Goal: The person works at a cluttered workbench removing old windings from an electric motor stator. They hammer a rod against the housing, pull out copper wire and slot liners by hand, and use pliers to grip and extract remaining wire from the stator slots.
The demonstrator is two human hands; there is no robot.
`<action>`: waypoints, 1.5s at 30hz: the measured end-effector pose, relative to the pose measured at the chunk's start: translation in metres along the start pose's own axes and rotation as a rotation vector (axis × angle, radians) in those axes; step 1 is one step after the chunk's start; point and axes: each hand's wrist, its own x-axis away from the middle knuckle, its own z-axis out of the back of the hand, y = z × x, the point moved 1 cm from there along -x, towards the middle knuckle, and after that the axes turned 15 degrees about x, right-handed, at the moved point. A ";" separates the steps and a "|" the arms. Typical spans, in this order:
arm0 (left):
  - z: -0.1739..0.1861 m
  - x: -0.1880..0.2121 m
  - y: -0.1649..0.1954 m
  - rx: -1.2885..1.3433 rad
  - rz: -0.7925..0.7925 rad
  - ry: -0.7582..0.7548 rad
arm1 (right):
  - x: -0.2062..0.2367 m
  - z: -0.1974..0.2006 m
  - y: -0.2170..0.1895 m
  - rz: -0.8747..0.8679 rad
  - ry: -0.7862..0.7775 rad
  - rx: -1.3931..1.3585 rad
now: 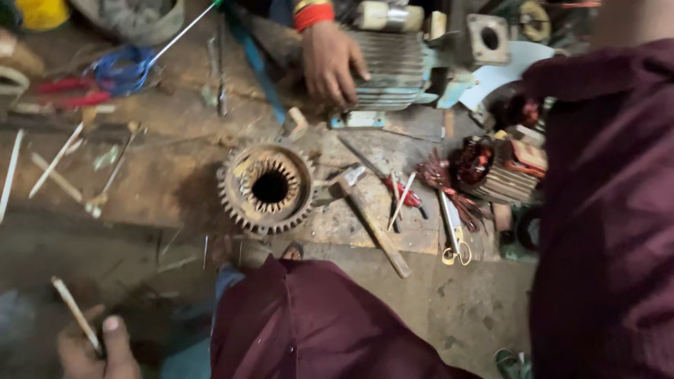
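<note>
1. Nearest, the left hand [95,347] pinches a thin pale stick [74,312], fingers closed around it; the right hand is out of view.
2. Beyond the knee, a rusty toothed stator ring [267,187] lies mid-floor [449,309], untouched; seemingly a pause, and reaching it comes next.
3. Farthest, another person's hand [330,60] rests on a ribbed motor [390,67].

Dim, warm light; motion blur, heaviest toward the edges.

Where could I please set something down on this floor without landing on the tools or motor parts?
Bare patches: the concrete below the hammer and scissors, and the dark floor left of the stator. It is crowded between hammer, screwdriver and copper windings, and by another person's hand on the motor.
</note>
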 end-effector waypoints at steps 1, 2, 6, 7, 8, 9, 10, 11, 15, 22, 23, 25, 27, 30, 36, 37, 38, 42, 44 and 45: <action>0.002 0.008 0.002 -0.067 0.067 0.036 | -0.002 -0.002 0.002 0.016 -0.002 0.010; 0.003 0.015 0.003 -0.129 0.130 0.065 | -0.006 -0.004 0.003 0.034 0.001 0.016; -0.001 0.023 0.006 -0.104 0.141 0.045 | -0.011 0.002 -0.001 0.111 0.023 0.035; -0.003 0.024 0.008 -0.103 0.121 0.034 | -0.011 0.006 -0.001 0.138 0.026 0.042; -0.003 0.024 0.010 -0.106 0.102 0.018 | -0.008 0.010 -0.001 0.164 0.029 0.048; -0.004 0.025 0.013 -0.162 0.129 0.015 | -0.006 0.014 -0.001 0.190 0.034 0.054; -0.003 0.027 0.016 -0.221 0.158 0.010 | -0.003 0.017 -0.001 0.218 0.035 0.060; -0.002 0.027 0.018 -0.280 0.188 0.003 | 0.000 0.020 0.000 0.249 0.039 0.068; 0.005 0.022 0.023 -0.654 0.256 -0.149 | 0.017 0.011 0.002 0.377 0.036 0.106; 0.011 -0.006 0.039 -0.918 0.154 -0.315 | 0.120 -0.056 0.008 0.577 -0.082 0.288; 0.002 -0.014 0.045 -0.867 0.079 -0.306 | 0.147 -0.069 0.009 0.618 -0.108 0.346; -0.029 -0.037 0.059 -0.759 -0.133 -0.286 | 0.193 -0.096 0.004 0.698 -0.130 0.452; -0.066 -0.065 0.073 -0.732 -0.141 -0.354 | 0.233 -0.119 -0.006 0.700 -0.122 0.588; -0.126 -0.085 0.096 -0.456 -0.342 -0.458 | 0.275 -0.150 -0.034 0.724 -0.127 0.693; -0.190 -0.108 0.120 -0.355 -0.476 -0.599 | 0.293 -0.170 -0.091 0.725 -0.122 0.773; -0.192 -0.109 0.122 -0.348 -0.467 -0.615 | 0.293 -0.172 -0.095 0.717 -0.131 0.789; -0.192 -0.113 0.123 -0.328 -0.468 -0.636 | 0.293 -0.177 -0.097 0.711 -0.141 0.837; -0.188 -0.125 0.121 -0.198 -0.385 -0.715 | 0.293 -0.200 -0.095 0.745 -0.092 1.041; -0.183 -0.131 0.119 -0.212 -0.414 -0.735 | 0.297 -0.209 -0.094 0.773 -0.032 1.128; -0.179 -0.133 0.118 -0.210 -0.406 -0.747 | 0.300 -0.213 -0.095 0.783 -0.007 1.159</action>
